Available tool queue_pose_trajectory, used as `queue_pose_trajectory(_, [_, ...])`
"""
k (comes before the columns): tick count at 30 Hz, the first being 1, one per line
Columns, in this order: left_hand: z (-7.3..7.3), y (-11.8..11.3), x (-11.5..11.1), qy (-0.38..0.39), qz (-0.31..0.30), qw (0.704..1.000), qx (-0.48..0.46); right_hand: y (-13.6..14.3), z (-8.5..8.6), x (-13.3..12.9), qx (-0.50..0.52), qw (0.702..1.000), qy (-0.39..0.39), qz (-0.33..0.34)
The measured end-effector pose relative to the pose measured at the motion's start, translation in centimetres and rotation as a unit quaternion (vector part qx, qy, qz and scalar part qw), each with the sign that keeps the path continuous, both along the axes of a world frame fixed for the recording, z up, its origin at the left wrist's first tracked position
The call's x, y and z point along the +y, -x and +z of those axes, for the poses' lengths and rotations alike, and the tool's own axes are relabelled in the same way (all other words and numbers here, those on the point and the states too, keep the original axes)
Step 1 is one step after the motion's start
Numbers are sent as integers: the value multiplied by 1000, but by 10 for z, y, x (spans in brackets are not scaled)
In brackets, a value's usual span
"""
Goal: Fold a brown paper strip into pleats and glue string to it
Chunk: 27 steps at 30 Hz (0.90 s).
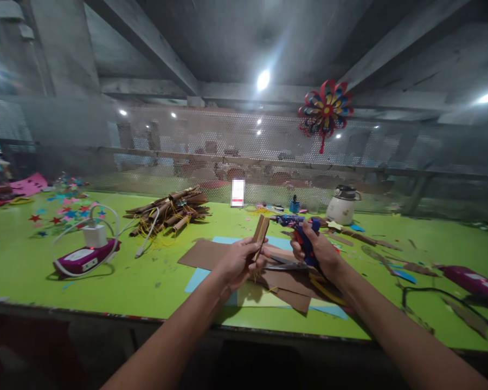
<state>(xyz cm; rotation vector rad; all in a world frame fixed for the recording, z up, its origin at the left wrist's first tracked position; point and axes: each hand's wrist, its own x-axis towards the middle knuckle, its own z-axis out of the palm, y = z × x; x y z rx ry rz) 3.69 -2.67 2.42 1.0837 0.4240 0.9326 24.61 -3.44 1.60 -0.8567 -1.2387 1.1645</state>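
Note:
My left hand point(244, 262) is closed round a small folded piece of brown cardboard point(261, 230), held upright above the sheets. Yellow strands hang beneath its fingers. To the right, my right hand point(315, 246) grips a dark blue glue gun point(306, 244); its nozzle is hard to make out. Between and below the hands lie scissors point(287, 266) with grey blades and a yellow handle. They rest on brown cardboard sheets point(201, 253), with light blue paper point(195, 279) and pale yellow paper point(248, 295) underneath.
A pile of brown cardboard rolls point(173, 211) lies back left, near a purple power strip point(85, 257) with a white charger and cable. Paper stars point(71, 214) are farther left. A white jug point(341, 206) stands back right; another purple strip point(474, 281) lies right.

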Motion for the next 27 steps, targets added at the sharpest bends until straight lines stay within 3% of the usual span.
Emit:
queue_pose_trajectory(6, [-1,0,1,0,27,1000,4,-2,3,-1,6,1000,-15,-19])
queue_pose_trajectory(17, [-2,1,5,19,36,999,5,7,4,-14,-89,994,-17,56])
queue_pose_trajectory(27, [3,-1,-1,7,22,1000,6,3,4,1,-11,1000,-3,-1])
